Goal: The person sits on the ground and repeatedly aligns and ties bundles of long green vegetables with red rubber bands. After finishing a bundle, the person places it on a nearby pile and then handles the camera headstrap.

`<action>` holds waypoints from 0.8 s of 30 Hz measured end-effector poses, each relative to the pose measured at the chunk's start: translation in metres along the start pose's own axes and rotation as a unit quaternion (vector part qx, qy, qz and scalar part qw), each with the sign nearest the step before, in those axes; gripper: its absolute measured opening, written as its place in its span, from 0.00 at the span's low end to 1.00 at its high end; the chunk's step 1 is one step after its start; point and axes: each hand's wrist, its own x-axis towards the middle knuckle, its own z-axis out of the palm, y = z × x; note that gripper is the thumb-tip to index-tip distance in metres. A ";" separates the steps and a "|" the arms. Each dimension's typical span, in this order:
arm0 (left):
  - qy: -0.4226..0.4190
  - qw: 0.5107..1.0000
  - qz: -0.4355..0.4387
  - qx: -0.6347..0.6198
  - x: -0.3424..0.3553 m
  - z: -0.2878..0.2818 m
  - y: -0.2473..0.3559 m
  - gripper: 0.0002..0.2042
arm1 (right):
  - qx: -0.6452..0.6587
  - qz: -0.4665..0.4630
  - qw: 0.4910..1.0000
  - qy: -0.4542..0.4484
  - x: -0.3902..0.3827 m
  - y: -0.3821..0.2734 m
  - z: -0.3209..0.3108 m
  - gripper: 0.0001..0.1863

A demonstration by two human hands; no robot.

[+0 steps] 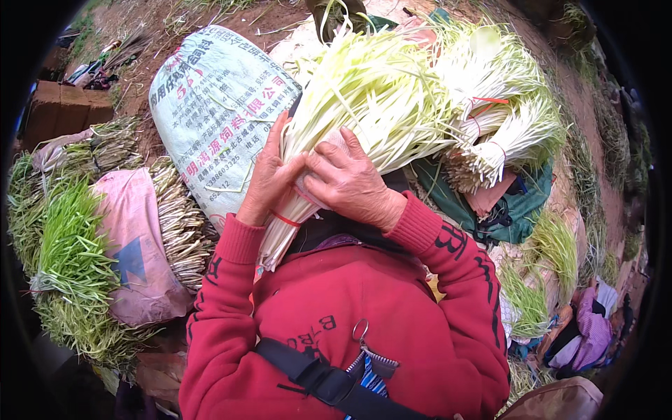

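Observation:
A big bundle of pale yellow-green chives (381,87) lies slanted across my lap, its white stem ends toward me and its leaves fanning out to the far right. My left hand (269,175) is closed round the left side of the stems, thumb and fingers against them. Over the top of the same bundle curls my right hand (357,182), pressing a pale strip of mesh or cloth (337,140) against the stalks. Near the cut ends a red band (285,220) circles the stems. Part of the wrap is hidden beneath my fingers.
A pale printed sack (217,105) lies at the left. Several tied chive bundles (490,150) are piled at the right on green cloth (528,210). Greener bundles (73,245) and a pink sack (136,245) sit far left, by brown bricks (66,108).

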 end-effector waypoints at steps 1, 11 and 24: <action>0.004 1.000 -0.008 -0.001 0.000 0.002 0.004 0.38 | -0.008 -0.005 1.000 -0.019 -0.004 0.015 0.004 0.08; 0.001 0.996 0.009 0.084 0.001 0.011 0.010 0.36 | -0.400 0.253 0.792 -0.386 -0.097 0.228 -0.071 0.09; 0.002 0.999 -0.024 -0.038 0.005 0.005 0.007 0.35 | -0.028 0.020 0.999 -0.005 -0.003 0.009 -0.015 0.08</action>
